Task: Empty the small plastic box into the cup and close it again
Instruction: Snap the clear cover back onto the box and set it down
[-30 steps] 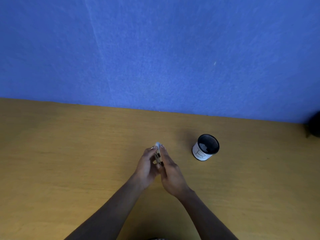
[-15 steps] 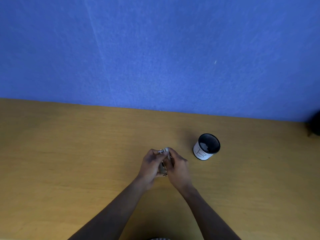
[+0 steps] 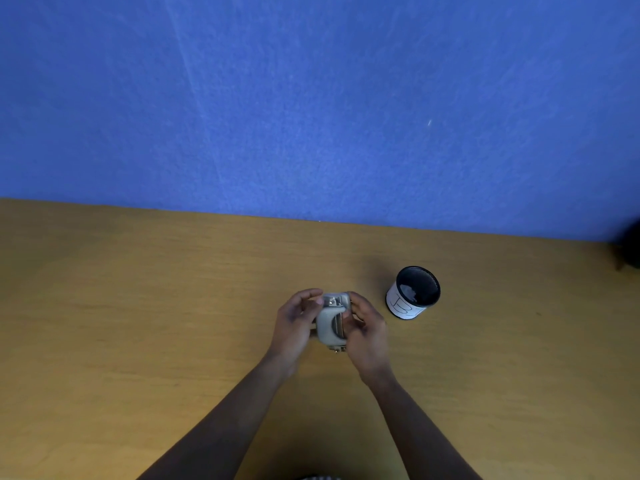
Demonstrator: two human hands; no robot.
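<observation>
A small clear plastic box [image 3: 329,323] with metal pieces showing inside is held flat between both hands over the wooden table [image 3: 138,306]. My left hand [image 3: 294,323] grips its left side, fingers curled near the top edge. My right hand [image 3: 367,330] holds the right side, thumb resting on the lid. I cannot tell whether the lid is latched. The cup [image 3: 413,292], black mesh inside with a white paper label, stands upright to the right of my right hand, a short gap away.
A blue wall [image 3: 311,98] rises behind the table's far edge. A dark object [image 3: 632,247] sits at the far right edge of the table, partly out of view.
The box was held edge-on between pressed palms; my hands have drawn back toward me and spread, turning the box so its broad face shows.
</observation>
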